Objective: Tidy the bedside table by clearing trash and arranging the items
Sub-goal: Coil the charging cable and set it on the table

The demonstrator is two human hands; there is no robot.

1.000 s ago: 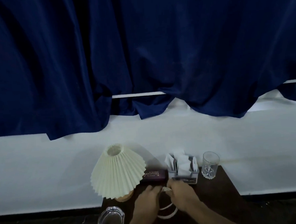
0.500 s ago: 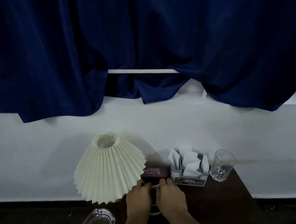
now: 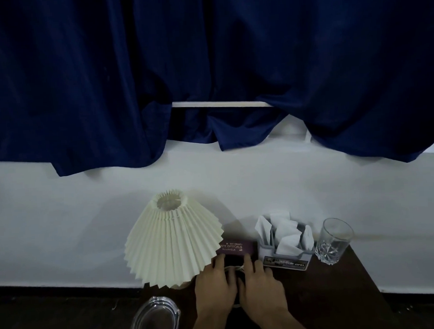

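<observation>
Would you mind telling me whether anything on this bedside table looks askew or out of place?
Yes: the pleated lampshade sits tilted, leaning left and overhanging the table. The papers in the holder look crammed in unevenly.

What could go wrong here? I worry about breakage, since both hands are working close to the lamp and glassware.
The left hand and right hand handle a white cord beside the lamp; tugging might tip it. The drinking glass stands near the table edge, and the glass dish by the left forearm could get knocked.
</observation>
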